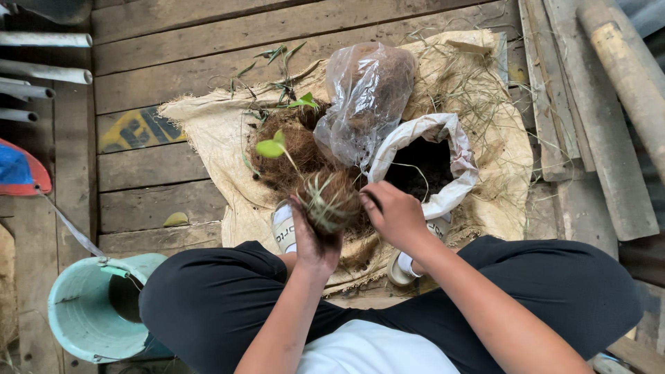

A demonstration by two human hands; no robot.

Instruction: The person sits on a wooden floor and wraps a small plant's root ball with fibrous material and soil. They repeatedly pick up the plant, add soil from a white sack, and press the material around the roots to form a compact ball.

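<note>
Fibre ball: a round ball of brown coconut fibre (331,202) with thin green leaves sprouting from its top is held above the burlap sheet (208,131), just in front of the person's knees.
Left hand: the left hand (313,244) is cupped under the ball from below, fingers closed around its lower half.
Right hand: the right hand (393,213) is pressed against the ball's right side, fingers curled in and touching the fibre; whether anything small is pinched in it cannot be told.
Handling: the ball is judged light, soft and springy, with a rough, non-slip surface; loose fibres are likely to shed, and the leaves are fragile. It is best supported from beneath and at the sides, away from the shoots.
Clear bag: a crumpled transparent plastic bag (364,100) holding brown fibre lies on the burlap, behind the ball.
White sack: a white woven sack (454,149) with its rim rolled down, filled with dark soil-like material, stands just right of the ball.
Other fibre mound: a second fibre mass (294,156) with a pale green leaf lies behind the ball.
Bucket: a pale green plastic bucket (76,312) stands on the plank floor at the left.
Floor mark: a yellow and dark painted patch (138,129) is seen on one plank, left of the burlap.
</note>
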